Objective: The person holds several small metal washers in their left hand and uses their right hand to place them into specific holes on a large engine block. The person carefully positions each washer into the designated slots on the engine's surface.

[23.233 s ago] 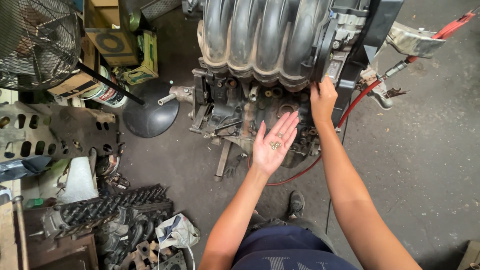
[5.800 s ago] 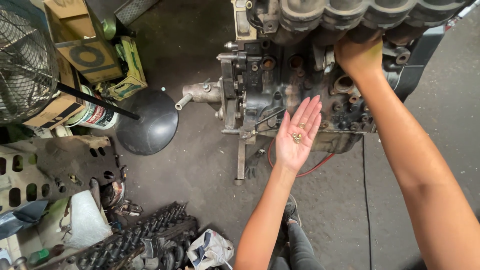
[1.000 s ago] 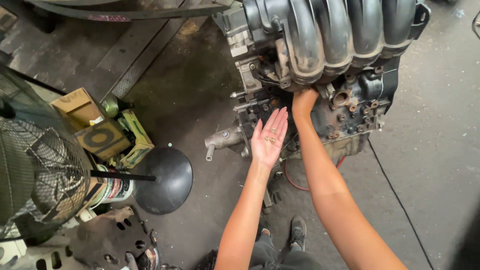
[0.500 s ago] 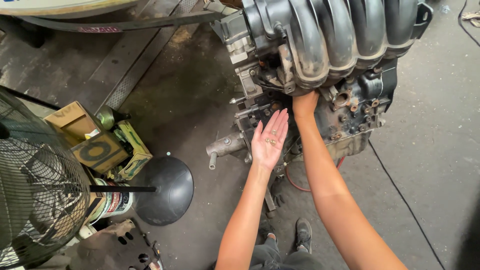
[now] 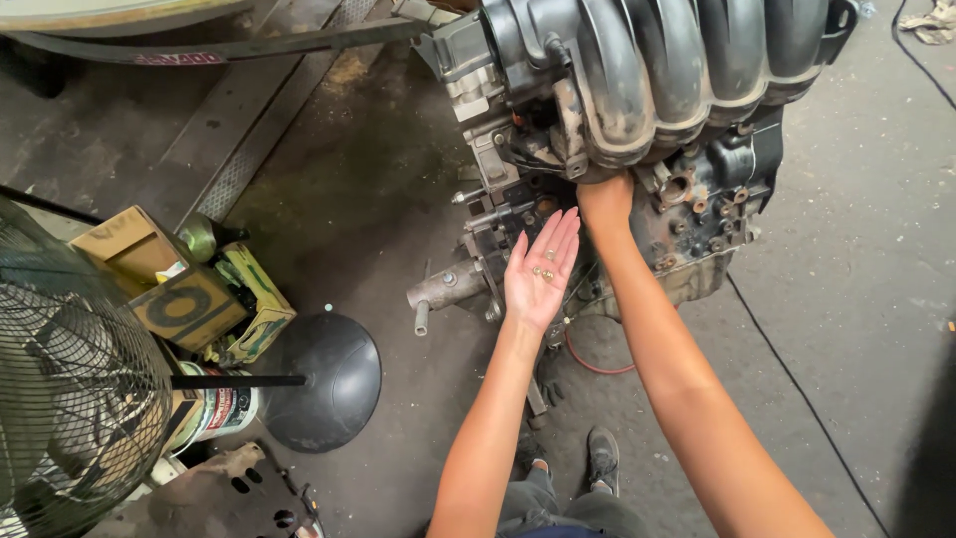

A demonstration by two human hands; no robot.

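Brass-coloured small parts (image 5: 543,270), too tiny to identify, lie on the left hand (image 5: 541,267), held palm-up with fingers flat and spread beside the engine (image 5: 637,110). The right hand (image 5: 604,199) reaches under the grey intake manifold (image 5: 677,60); its fingers are hidden there, so their grip cannot be told.

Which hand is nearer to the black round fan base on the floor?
Left. The left hand is held palm-up, holding small nuts, up and right of the fan base. The right hand reaches under the intake manifold, farther away.
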